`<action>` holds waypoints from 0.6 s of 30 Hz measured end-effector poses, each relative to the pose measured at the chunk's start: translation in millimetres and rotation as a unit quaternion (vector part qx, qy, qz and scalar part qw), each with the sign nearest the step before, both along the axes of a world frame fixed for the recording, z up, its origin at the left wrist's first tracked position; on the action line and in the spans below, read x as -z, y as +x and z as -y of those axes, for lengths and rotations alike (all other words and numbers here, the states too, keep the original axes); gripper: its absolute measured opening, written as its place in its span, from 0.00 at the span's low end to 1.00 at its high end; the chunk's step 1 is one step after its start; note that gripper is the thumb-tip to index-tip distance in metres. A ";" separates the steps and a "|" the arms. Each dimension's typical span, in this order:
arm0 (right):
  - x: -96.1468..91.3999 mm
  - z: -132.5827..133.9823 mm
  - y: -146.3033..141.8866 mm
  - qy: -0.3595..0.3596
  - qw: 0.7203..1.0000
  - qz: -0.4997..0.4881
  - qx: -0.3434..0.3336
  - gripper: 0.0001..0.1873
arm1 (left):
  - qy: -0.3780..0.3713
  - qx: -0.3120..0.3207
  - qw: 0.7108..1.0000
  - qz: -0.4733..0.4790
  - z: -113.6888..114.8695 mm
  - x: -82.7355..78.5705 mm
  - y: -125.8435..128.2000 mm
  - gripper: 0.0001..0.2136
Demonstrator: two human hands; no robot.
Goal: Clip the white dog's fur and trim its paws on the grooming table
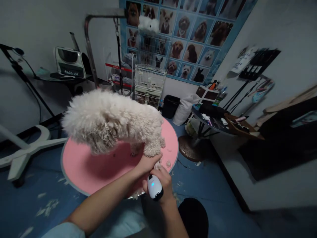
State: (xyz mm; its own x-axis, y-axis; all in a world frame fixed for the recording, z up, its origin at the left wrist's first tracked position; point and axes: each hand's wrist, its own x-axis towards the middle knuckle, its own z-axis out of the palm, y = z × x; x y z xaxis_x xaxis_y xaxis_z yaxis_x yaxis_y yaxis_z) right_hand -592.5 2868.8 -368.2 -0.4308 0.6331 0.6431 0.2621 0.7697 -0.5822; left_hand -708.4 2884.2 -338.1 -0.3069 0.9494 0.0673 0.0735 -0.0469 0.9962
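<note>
A fluffy white dog [111, 120] stands on a round pink grooming table [84, 165], its rear toward me. My left hand [146, 162] is closed around the dog's hind paw at the table's near right edge. My right hand [163, 181] grips a white electric clipper [154, 187] with a blue light, its head pointing at that paw just below my left hand. The clipper's blade end is hidden behind my fingers.
A metal grooming arm [89, 39] with a hanging leash rises behind the dog. White wire cages [150, 84] stand at the back under a dog-photo poster [188, 36]. A dark side table [218, 120] with tools is at right. Fur clumps lie on the blue floor [47, 206].
</note>
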 end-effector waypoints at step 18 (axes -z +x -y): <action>15.7 20.5 13.0 -0.338 0.806 -0.480 0.068 0.23 | 0.042 0.004 0.972 -0.232 -35.4 17.2 -9.4 0.12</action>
State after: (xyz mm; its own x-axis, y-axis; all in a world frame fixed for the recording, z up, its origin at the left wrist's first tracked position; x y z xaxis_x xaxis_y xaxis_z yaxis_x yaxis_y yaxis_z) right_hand -579.5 2848.3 -383.9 0.1646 0.9782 0.1266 -0.5044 0.1938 -0.8414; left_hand -717.9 2919.6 -355.4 -0.2171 0.9367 0.2748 0.5133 -0.1300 0.8483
